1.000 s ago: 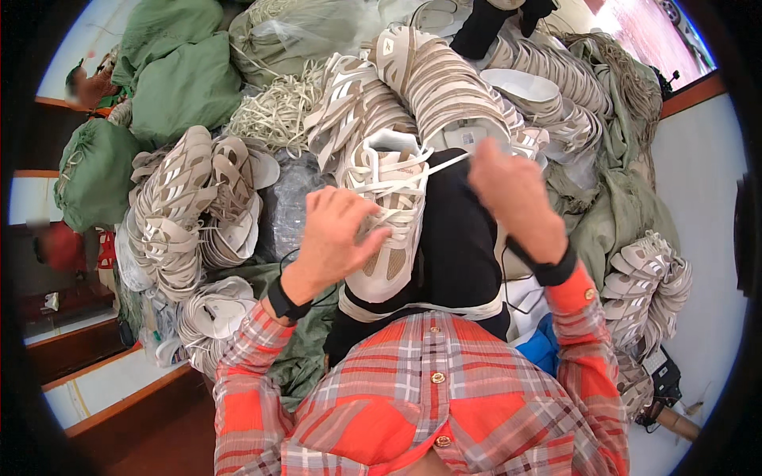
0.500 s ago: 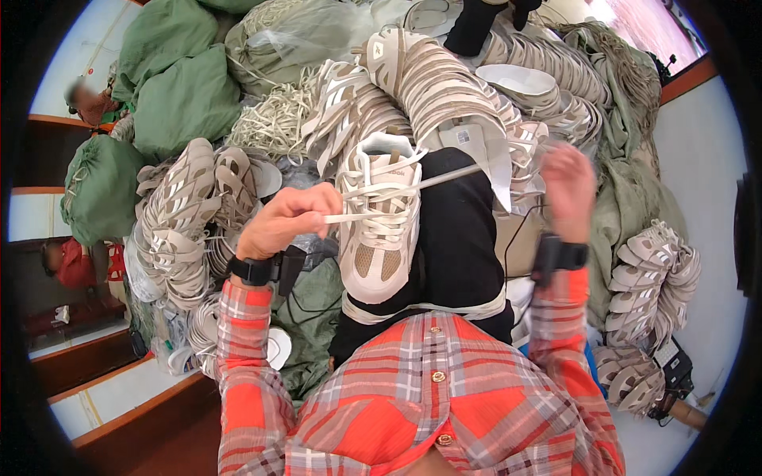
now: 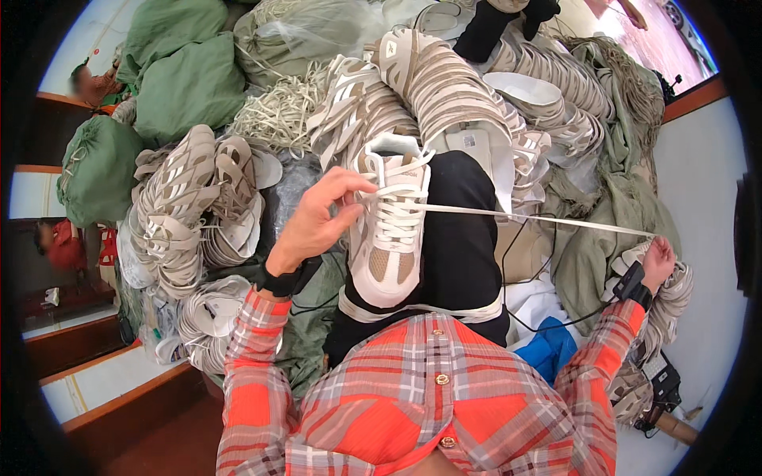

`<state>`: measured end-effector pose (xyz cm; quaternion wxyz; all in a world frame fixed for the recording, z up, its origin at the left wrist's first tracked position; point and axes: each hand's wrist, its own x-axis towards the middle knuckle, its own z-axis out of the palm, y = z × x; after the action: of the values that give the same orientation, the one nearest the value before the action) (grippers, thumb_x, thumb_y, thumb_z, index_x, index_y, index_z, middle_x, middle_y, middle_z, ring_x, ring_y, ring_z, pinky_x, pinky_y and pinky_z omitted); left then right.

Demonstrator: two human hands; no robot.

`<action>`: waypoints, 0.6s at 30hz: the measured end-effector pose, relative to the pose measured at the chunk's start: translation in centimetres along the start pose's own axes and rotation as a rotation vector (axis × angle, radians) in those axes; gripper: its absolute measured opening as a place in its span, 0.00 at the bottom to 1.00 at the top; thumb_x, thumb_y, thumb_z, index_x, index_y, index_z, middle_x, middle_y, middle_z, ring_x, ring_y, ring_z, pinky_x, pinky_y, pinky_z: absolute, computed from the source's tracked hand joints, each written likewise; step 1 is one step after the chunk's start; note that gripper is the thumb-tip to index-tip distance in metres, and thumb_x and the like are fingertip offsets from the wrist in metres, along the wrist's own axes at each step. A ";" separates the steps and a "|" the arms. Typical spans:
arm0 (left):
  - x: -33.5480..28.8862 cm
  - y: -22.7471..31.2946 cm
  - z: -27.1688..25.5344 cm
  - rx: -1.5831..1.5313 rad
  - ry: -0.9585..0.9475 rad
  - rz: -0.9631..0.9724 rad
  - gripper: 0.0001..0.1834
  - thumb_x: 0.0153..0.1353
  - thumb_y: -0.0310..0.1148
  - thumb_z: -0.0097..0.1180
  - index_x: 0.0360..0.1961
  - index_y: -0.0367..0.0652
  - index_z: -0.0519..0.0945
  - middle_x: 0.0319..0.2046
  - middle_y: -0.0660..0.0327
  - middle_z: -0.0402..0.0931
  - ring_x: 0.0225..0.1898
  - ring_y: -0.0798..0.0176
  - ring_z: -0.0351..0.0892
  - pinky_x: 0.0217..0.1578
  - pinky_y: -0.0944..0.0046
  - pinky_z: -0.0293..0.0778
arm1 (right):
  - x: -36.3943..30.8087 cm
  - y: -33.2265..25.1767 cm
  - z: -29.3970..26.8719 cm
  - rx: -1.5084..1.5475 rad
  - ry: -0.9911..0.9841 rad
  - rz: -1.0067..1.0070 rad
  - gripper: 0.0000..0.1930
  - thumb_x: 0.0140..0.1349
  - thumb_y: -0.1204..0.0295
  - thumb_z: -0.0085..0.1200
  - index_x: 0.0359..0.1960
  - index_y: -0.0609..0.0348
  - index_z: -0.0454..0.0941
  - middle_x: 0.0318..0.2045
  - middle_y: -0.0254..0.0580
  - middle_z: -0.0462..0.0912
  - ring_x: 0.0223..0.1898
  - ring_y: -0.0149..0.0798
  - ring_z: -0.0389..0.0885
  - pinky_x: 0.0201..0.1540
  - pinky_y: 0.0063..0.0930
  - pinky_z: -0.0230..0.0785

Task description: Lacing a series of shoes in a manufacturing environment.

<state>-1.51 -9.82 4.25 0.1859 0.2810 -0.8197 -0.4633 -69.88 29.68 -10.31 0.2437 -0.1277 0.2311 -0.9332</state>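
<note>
A cream and tan sneaker upper (image 3: 389,278) rests on my thigh, its toe toward me. White lacing crosses its front. My right hand (image 3: 658,263) is far out to the right, its fingers closed on a long white shoelace (image 3: 556,221). That lace runs taut from the eyelets across my dark trouser leg. Beside the shoe's left edge is my left hand (image 3: 321,218), thumb and forefinger apart. Its forefinger reaches the lacing near the tongue, and I see nothing gripped in it.
Rows of nested shoe uppers (image 3: 444,87) lie ahead, with another stack (image 3: 178,210) to the left. Loose laces (image 3: 274,119) are heaped beyond the shoe. Green sacks (image 3: 190,87) stand at the far left. A black cable (image 3: 548,321) loops beside my right leg, near blue cloth (image 3: 548,345).
My right hand has swung outward to the right and nearer to me, drawing the lace out long. The left hand has let go of its lace and moved right, against the shoe.
</note>
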 end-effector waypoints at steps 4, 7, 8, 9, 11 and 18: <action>0.9 0.1 1.1 0.413 0.018 0.276 0.15 0.51 0.23 0.56 0.42 0.41 0.76 0.36 0.56 0.72 0.36 0.52 0.73 0.40 0.60 0.69 | 0.5 1.8 8.6 -0.085 0.189 -0.047 0.08 0.62 0.77 0.41 0.37 0.72 0.69 0.34 0.52 0.73 0.38 0.46 0.69 0.47 0.38 0.65; 1.4 0.3 0.4 0.568 -0.056 0.117 0.14 0.49 0.24 0.56 0.39 0.43 0.77 0.37 0.57 0.73 0.42 0.50 0.71 0.44 0.57 0.65 | -1.4 -0.8 16.1 -0.229 0.153 -0.123 0.13 0.65 0.76 0.41 0.44 0.78 0.68 0.40 0.56 0.74 0.43 0.48 0.71 0.51 0.38 0.66; 1.4 0.8 0.4 0.687 -0.098 0.044 0.13 0.49 0.24 0.56 0.39 0.44 0.77 0.37 0.57 0.73 0.44 0.52 0.70 0.46 0.58 0.63 | -2.5 -1.0 19.4 -0.234 0.082 -0.156 0.14 0.65 0.77 0.41 0.47 0.79 0.66 0.43 0.57 0.74 0.45 0.47 0.71 0.52 0.37 0.66; 1.7 1.5 0.6 0.725 -0.074 0.098 0.13 0.49 0.23 0.54 0.39 0.44 0.77 0.37 0.58 0.73 0.44 0.52 0.70 0.46 0.57 0.62 | -3.6 -1.0 22.5 -0.240 0.009 -0.189 0.16 0.65 0.78 0.41 0.50 0.81 0.65 0.45 0.59 0.74 0.47 0.47 0.72 0.54 0.36 0.66; 3.2 2.8 2.0 0.677 -0.046 0.290 0.13 0.49 0.23 0.54 0.38 0.44 0.77 0.37 0.58 0.74 0.45 0.52 0.70 0.46 0.56 0.62 | -5.2 -2.2 27.7 -0.252 -0.071 -0.240 0.18 0.65 0.79 0.40 0.54 0.83 0.63 0.47 0.60 0.73 0.48 0.47 0.72 0.55 0.35 0.66; 8.8 16.0 2.6 -0.207 -0.573 0.256 0.11 0.66 0.36 0.49 0.38 0.39 0.76 0.21 0.59 0.69 0.24 0.68 0.66 0.24 0.68 0.63 | -6.6 -2.4 40.5 -0.178 -0.803 -0.085 0.23 0.65 0.80 0.37 0.59 0.86 0.52 0.57 0.68 0.65 0.58 0.52 0.67 0.65 0.37 0.60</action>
<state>-14.45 -7.06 17.18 0.0320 0.0136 -0.8158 -0.5772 -50.99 19.96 24.87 0.2638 -0.5116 0.1920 -0.7949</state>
